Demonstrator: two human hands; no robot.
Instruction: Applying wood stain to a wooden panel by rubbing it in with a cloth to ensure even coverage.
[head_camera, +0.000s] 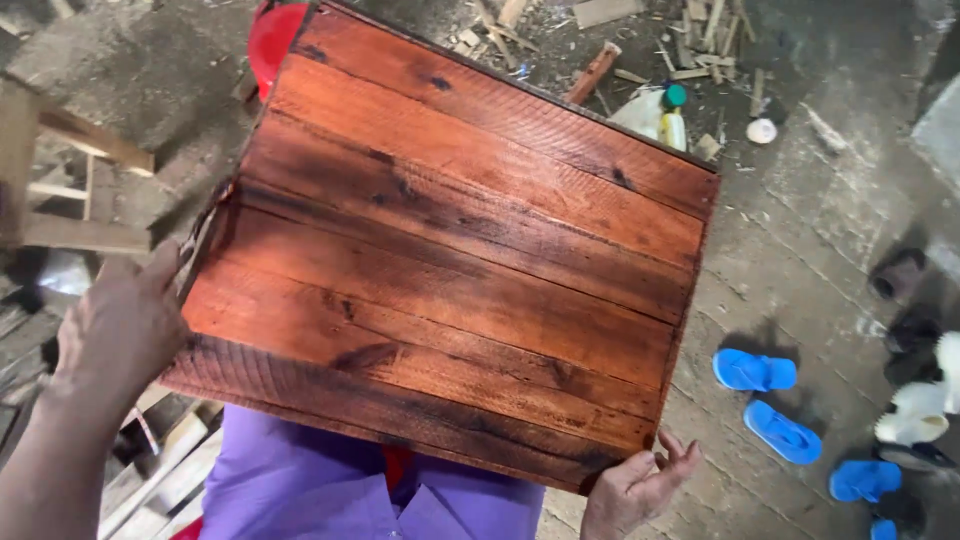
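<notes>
A large reddish-brown stained wooden panel (460, 240), made of several planks with dark streaks, fills the middle of the head view, held up above the floor. My left hand (120, 325) grips its left edge, fingers wrapped behind the wood. My right hand (635, 490) supports the lower right corner from below, with fingertips showing past the edge. A purple shirt (340, 490) shows beneath the panel's near edge.
Wood offcuts and debris (600, 40) litter the concrete floor behind the panel, with a white and yellow bottle (660, 115) and a red object (275, 40). Blue sandals (765, 400) and other footwear (915, 400) lie at the right. A wooden frame (70, 190) stands at the left.
</notes>
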